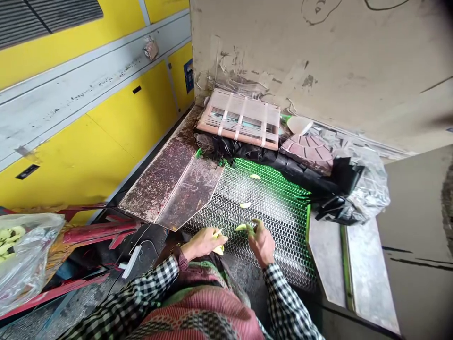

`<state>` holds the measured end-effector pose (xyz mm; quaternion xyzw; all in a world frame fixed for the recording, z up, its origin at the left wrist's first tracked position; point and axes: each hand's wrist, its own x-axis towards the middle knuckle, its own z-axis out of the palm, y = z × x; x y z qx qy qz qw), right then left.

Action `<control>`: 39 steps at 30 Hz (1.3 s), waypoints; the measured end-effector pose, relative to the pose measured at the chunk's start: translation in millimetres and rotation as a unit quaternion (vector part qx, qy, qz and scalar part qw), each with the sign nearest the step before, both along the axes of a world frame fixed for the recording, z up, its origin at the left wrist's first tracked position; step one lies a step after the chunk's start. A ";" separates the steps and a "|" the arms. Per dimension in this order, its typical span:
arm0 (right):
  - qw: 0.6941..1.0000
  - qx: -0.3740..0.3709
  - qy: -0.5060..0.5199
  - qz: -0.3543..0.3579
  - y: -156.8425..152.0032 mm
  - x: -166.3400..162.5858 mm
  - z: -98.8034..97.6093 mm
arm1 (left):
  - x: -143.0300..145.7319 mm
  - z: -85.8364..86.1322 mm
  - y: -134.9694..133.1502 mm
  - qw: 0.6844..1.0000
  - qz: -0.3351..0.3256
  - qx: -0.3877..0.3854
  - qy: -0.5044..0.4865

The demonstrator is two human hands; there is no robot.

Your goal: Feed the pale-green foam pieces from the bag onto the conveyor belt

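Pale yellow-green crescent-shaped pieces are what both hands hold; I cannot tell their exact kind. My left hand (203, 244) is closed around several of them, and their ends (218, 249) stick out past the fingers. A single yellow-green crescent piece (241, 227) is between the fingers of my right hand (262, 243), just above a metal mesh conveyor belt (283, 236). Farther up the belt lie two loose pieces, one crescent piece (245, 205) near the middle and another crescent piece (255, 177) toward the far end.
Metal side plates, a left one (191, 189) and a right one (329, 264), flank the belt. Beyond it are a wooden frame (244, 118), black plastic wrap (283, 163) and a clear bag (375, 189). A plastic bag (38, 255) with more pieces sits at left, near yellow panels (116, 118).
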<state>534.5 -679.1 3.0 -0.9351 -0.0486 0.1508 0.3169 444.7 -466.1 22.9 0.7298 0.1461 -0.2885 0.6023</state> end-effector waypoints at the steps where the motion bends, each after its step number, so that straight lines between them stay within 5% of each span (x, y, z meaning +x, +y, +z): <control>1: 1.000 0.008 -0.013 0.021 2.7 -0.3 6.9 | -0.7 0.8 -0.7 1.000 0.000 0.000 0.000; 6: 0.947 0.212 0.049 0.237 31.3 -15.0 47.0 | 5.2 12.6 -4.8 1.000 -0.027 0.007 -0.009; 9: 0.953 0.252 0.082 0.148 36.3 -18.5 43.1 | 11.2 21.0 -1.1 0.999 -0.019 0.018 -0.037; 12: 0.957 0.248 0.146 0.020 22.9 -9.0 18.4 | 10.4 21.0 6.4 0.999 0.020 0.018 -0.041; 15: 0.986 0.137 0.098 -0.004 4.4 4.0 -2.8 | 2.2 10.7 9.8 0.998 0.056 -0.020 -0.036; 18: 0.998 0.064 0.007 -0.024 1.5 3.5 -0.9 | -5.0 -1.3 5.8 0.989 0.126 -0.078 -0.024; 20: 0.991 0.123 0.051 0.006 11.8 -8.2 12.1 | -5.4 -5.1 0.9 0.978 0.186 -0.096 -0.002; 24: 0.931 0.282 0.211 0.094 43.2 -38.8 34.8 | 2.1 -1.1 -7.5 0.963 0.253 -0.088 0.010; 29: 0.899 0.347 0.264 -0.039 45.2 -39.7 17.2 | 8.4 0.4 -10.3 0.956 0.259 -0.134 0.010; 31: 0.902 0.325 0.278 -0.064 31.5 -30.6 4.0 | 7.4 -4.1 -10.0 0.951 0.276 -0.137 0.014; 34: 0.964 0.188 0.184 -0.036 8.8 -18.3 -6.1 | 3.9 -10.5 -10.8 0.946 0.292 -0.138 0.015; 37: 0.999 0.038 0.012 0.000 0.6 -15.9 4.4 | 1.7 -12.8 -13.8 0.949 0.277 -0.152 0.012; 39: 0.998 0.049 -0.014 0.042 7.7 -20.9 19.0 | 1.8 -13.0 -16.8 0.955 0.260 -0.145 0.004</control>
